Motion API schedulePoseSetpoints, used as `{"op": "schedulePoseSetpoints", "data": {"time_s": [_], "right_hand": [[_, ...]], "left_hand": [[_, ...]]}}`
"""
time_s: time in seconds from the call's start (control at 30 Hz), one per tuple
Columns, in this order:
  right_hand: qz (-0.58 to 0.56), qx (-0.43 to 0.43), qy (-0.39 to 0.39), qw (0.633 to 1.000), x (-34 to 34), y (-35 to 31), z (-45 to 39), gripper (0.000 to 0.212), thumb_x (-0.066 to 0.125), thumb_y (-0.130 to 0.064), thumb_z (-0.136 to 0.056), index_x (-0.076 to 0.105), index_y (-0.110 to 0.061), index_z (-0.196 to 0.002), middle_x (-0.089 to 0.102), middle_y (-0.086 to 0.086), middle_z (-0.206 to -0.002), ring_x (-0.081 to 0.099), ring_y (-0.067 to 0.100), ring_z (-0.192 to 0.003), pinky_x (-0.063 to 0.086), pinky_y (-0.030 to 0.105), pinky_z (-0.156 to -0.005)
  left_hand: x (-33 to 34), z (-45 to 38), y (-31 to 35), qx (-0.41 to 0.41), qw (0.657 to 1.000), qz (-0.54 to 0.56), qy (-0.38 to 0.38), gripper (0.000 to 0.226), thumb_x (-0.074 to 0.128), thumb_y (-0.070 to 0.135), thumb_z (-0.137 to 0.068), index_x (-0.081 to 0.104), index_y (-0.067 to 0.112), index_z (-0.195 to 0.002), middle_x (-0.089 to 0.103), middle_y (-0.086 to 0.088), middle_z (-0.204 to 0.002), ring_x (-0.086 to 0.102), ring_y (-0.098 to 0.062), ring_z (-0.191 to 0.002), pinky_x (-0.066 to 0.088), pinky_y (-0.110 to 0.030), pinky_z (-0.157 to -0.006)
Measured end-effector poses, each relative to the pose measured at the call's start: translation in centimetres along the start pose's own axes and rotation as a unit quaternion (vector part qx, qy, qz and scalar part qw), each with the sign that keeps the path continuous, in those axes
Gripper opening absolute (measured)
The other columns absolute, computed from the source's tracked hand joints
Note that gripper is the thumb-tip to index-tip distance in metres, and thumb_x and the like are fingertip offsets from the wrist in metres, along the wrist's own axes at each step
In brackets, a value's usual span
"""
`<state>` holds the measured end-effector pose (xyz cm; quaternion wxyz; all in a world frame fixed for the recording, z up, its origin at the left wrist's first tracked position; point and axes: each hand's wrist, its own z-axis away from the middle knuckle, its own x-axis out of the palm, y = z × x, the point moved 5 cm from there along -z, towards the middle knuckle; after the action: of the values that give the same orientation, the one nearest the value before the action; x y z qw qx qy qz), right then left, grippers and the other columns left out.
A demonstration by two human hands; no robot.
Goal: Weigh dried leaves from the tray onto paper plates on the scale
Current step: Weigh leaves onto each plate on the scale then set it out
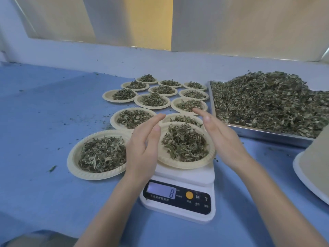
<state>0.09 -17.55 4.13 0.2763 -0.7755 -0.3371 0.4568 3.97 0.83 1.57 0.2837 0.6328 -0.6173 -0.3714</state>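
Paper plate on scale [185,163] sits on the white platform of the digital kitchen scale [178,198], loaded with a mound of dried leaves. Display [161,191] shows a single digit, blurred, possibly 8 or 0; reading not reliable.

Left hand [142,148] and right hand [220,138] flank the plate, one at each rim, fingers straight and relaxed, palms facing inward, well apart from each other. Neither grips anything. Left hand lies over or against the left rim; contact cannot be confirmed. Right hand appears to hover beside the right edge.

Done so far: a dozen filled paper plates [151,100] stand in rows on the blue table [44,122] behind and left of the scale, the nearest one [99,154] just beside the left hand. Each carries a comparable heap.

Remaining: the metal tray [263,134] at right holds a large pile of loose dried leaves [267,100], far more than has been portioned. A stack of unused plates [313,166] sits at the right edge, partly out of view.

Judgement: task early to mid-way; current portion probably ready to be lifted off and set with the others.
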Motion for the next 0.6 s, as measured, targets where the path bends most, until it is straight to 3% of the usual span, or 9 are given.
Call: {"op": "schedulePoseSetpoints", "data": {"time_s": [0.13, 0.27, 0.47, 0.6], "right_hand": [[0.017, 0.018, -0.015, 1.000, 0.3, 0.6, 0.2, 0.056, 0.029, -0.063, -0.088, 0.045, -0.043, -0.137, 0.039, -0.046, -0.120, 0.029, -0.037, -0.105, 0.019, -0.011, -0.084], [0.045, 0.037, -0.009, 0.998, 0.5, 0.8, 0.3, 0.063, 0.031, -0.066, -0.083, 0.043, -0.040, -0.140, 0.042, -0.024, -0.141, 0.032, -0.006, -0.130, 0.024, 0.020, -0.104], [0.097, 0.051, 0.010, 0.994, 0.0, 1.3, 0.2, 0.052, 0.043, -0.054, -0.092, 0.048, -0.032, -0.138, 0.045, -0.015, -0.141, 0.036, 0.002, -0.131, 0.026, 0.021, -0.102], [0.251, 0.024, -0.040, 0.967, 0.6, 0.3, -1.5, 0.055, 0.047, -0.063, -0.083, 0.054, -0.036, -0.130, 0.051, -0.007, -0.129, 0.050, 0.014, -0.115, 0.036, 0.040, -0.104]], "left_hand": [[-0.3, 0.2, -0.8, -0.007, 1.000, 0.027, 0.010, 0.035, 0.039, 0.033, -0.094, 0.058, 0.036, -0.123, 0.059, 0.022, -0.124, 0.048, 0.002, -0.123, 0.038, -0.029, -0.104], [-0.9, 0.4, -1.6, -0.023, 0.999, 0.030, 0.015, 0.035, 0.039, 0.040, -0.091, 0.056, 0.044, -0.122, 0.057, 0.025, -0.126, 0.046, 0.002, -0.125, 0.037, -0.037, -0.107], [-0.9, 0.6, -2.1, -0.044, 0.999, 0.027, -0.008, 0.039, 0.039, 0.045, -0.090, 0.051, 0.046, -0.127, 0.053, 0.030, -0.128, 0.046, 0.011, -0.120, 0.037, -0.025, -0.099], [-0.9, 0.6, -2.2, -0.051, 0.998, 0.018, -0.015, 0.037, 0.039, 0.046, -0.090, 0.047, 0.053, -0.125, 0.050, 0.036, -0.126, 0.043, 0.016, -0.119, 0.033, -0.017, -0.094]]}}
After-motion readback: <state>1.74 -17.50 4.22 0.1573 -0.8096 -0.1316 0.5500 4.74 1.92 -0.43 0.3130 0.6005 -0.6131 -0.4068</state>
